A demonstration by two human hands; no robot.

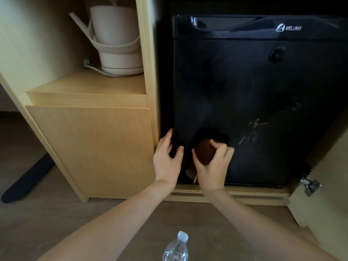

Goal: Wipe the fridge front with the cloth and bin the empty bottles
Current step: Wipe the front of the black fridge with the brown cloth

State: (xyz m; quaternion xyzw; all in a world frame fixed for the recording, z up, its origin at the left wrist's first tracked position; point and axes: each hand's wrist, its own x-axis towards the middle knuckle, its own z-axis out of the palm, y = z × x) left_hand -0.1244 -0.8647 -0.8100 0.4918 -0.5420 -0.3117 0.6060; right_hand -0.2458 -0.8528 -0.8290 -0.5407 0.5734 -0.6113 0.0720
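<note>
The person works low in front of the black fridge (244, 81), which sits in a wooden cabinet recess. Both hands are at its lower left corner.

The left hand (165, 157) holds the fridge's left edge. Its fingers reach into the gap beside the cabinet wall and the thumb lies on the front. This looks like a brace, to steady the fridge against the rubbing.

The right hand (212, 162) has its fingers curled round a dark brown cloth (204, 151), bunched into a pad and pressed to the front just beside the left hand. Bunching gives a firm wad to push with. A loose end of the cloth hangs below the hand.

The wiping step seems under way, and low down. Pale scuffs (252, 129) show further right on the front, apart from the cloth, so that patch likely needs a pass. The glossy top strip with the logo is well above both hands.

1 clear plastic bottle (176, 249) with a white cap stands on the floor (207, 213) near the person, between the forearms and well apart from the fridge. I cannot tell whether it is empty. It is probably set there within reach for binning later. No bin is in view, so that step looks not yet begun.

On the shelf (84, 85) to the left stands a white kettle (116, 34) on its base, untouched.
</note>
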